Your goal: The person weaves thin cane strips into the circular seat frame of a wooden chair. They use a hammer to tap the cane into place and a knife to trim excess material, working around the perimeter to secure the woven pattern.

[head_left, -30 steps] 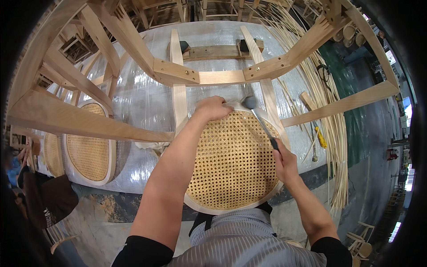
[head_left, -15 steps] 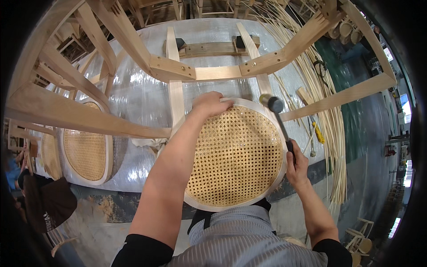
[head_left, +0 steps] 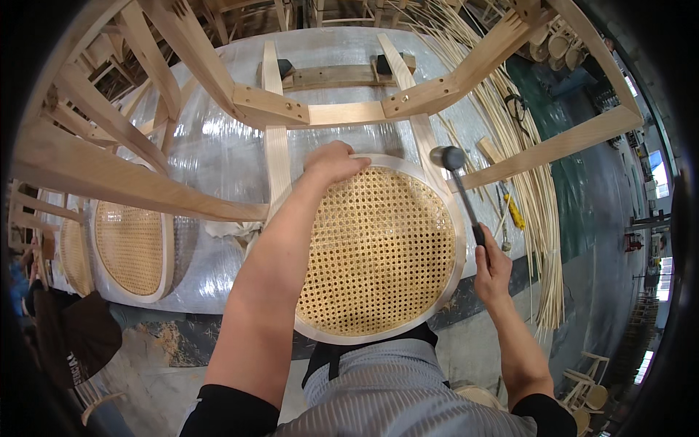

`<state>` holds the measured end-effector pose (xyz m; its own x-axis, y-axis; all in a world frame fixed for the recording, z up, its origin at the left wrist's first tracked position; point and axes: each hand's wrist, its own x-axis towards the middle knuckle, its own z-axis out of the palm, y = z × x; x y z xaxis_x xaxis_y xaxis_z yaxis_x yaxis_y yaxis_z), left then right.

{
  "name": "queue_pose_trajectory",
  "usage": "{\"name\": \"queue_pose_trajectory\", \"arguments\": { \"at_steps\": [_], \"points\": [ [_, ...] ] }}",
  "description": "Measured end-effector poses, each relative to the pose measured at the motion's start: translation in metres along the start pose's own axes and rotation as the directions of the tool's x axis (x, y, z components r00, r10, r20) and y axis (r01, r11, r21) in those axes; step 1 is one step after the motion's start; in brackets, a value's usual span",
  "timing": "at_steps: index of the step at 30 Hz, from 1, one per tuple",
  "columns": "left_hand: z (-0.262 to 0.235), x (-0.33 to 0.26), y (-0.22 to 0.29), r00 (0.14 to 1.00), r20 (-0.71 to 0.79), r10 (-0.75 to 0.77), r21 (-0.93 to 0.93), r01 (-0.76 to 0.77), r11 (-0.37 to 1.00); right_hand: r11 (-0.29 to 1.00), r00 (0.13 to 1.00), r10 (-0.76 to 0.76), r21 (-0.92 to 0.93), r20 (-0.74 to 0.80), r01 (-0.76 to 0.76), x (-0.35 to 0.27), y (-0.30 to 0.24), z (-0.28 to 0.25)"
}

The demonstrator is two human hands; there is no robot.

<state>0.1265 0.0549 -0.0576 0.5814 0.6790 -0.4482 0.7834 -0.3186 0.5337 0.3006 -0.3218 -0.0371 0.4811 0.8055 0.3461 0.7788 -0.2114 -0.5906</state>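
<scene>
A round woven-cane seat panel point(head_left: 378, 247) with a pale wooden rim rests tilted between my body and the wooden chair frame point(head_left: 346, 114). My left hand point(head_left: 336, 162) grips the far left part of the rim, fingers curled over its edge. My right hand point(head_left: 494, 268) is wrapped around the black handle of a mallet point(head_left: 463, 191). The mallet's head is up, beside the far right of the rim and near a wooden rail of the frame; whether it touches anything I cannot tell.
A second cane panel point(head_left: 129, 244) stands at the left on the plastic-wrapped table point(head_left: 196, 280). Long cane strips point(head_left: 542, 240) lie along the right side, with a yellow-handled tool point(head_left: 514, 211) beside them. A person in a dark cap point(head_left: 76, 339) is at the lower left.
The mallet's head has lifted slightly and swung away from the rim to the right. My left hand stays on the rim. The whole view has shifted a little.
</scene>
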Motion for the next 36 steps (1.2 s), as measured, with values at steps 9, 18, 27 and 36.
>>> {"name": "queue_pose_trajectory", "arguments": {
  "at_steps": [9, 18, 27, 36],
  "points": [
    [0.0, 0.003, 0.001, 1.0, 0.005, 0.003, -0.035, -0.003, 0.999, 0.994, 0.993, 0.077, -0.078, 0.088, -0.071, -0.013, 0.002, -0.015],
    [0.007, 0.003, 0.005, 1.0, 0.007, 0.031, -0.054, -0.03, 0.998, 0.985, 0.993, 0.041, -0.17, 0.112, -0.022, -0.03, 0.018, -0.027],
    [0.006, 0.002, 0.007, 1.0, 0.002, 0.025, -0.028, -0.025, 0.999, 0.973, 0.981, 0.126, -0.21, 0.147, -0.094, -0.037, 0.021, -0.035],
    [0.007, -0.001, 0.009, 0.999, -0.025, 0.042, -0.047, -0.043, 0.998, 0.967, 0.967, 0.168, -0.223, 0.192, -0.124, -0.041, 0.027, -0.053]
  ]
}}
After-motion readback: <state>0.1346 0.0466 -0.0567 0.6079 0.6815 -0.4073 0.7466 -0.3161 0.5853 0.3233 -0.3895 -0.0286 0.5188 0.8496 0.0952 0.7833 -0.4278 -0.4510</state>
